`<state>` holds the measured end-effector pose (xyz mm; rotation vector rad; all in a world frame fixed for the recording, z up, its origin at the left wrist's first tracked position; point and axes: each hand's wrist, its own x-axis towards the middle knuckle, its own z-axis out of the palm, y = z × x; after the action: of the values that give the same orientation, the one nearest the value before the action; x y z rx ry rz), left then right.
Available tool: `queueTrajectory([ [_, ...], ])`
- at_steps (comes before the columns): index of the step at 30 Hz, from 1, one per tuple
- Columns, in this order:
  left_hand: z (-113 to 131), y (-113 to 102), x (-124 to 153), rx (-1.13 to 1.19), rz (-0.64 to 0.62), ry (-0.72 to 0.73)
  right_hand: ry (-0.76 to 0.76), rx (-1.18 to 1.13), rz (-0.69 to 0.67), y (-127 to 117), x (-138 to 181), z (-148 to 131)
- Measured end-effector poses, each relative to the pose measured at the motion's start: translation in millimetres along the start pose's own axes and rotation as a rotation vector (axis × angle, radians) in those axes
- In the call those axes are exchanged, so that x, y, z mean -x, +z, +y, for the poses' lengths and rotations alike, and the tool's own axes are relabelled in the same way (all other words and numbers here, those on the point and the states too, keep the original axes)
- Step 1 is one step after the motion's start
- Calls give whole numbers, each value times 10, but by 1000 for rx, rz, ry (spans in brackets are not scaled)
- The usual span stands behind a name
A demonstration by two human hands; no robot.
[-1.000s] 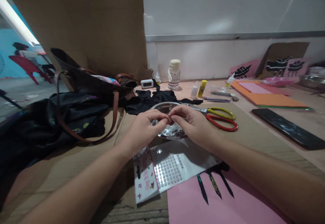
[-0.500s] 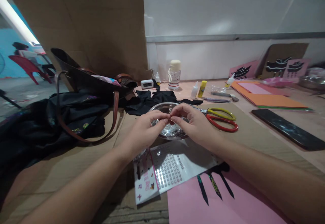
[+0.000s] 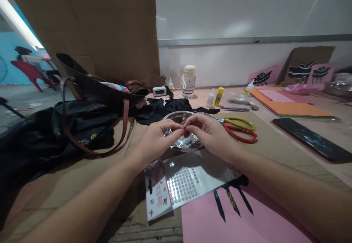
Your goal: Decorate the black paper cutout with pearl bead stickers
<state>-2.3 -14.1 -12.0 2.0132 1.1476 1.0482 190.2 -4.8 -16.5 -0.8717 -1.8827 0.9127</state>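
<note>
My left hand [image 3: 162,134] and my right hand [image 3: 205,133] meet fingertip to fingertip above a clear round bowl [image 3: 189,149] that holds shiny silvery bits. Both hands are closed in a pinch; whatever lies between the fingertips is too small to make out. Below them lies a sheet of stick-on pearls [image 3: 183,184] in rows on a white card. Pink paper [image 3: 209,232] with black cut-out strips [image 3: 233,202] reaches under my right forearm. Scissors [image 3: 240,133] with yellow and red handles rest just right of the bowl.
At left are a dark handbag [image 3: 101,92] and black cloth [image 3: 55,136]. Black scraps [image 3: 167,109], a glue bottle [image 3: 210,98], a yellow glue stick [image 3: 219,97] and a drink bottle [image 3: 189,81] stand behind. A phone [image 3: 310,140] and coloured paper [image 3: 297,105] lie at right.
Almost nothing has moved. My fingers have shifted very slightly while still pinched together over the bowl.
</note>
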Motion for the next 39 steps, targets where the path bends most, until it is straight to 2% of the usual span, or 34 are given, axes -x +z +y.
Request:
queueTrajectory([
  [15, -4, 0, -3, 4, 1, -27, 8, -36, -30, 21, 10, -25],
  [26, 29, 22, 32, -27, 46, -25, -10, -10, -10, 35, 12, -18],
  [32, 31, 38, 29, 42, -12, 46, 32, -91, 16, 33, -10, -13],
  [39, 22, 29, 22, 35, 29, -13, 14, -115, -6, 30, -11, 11],
])
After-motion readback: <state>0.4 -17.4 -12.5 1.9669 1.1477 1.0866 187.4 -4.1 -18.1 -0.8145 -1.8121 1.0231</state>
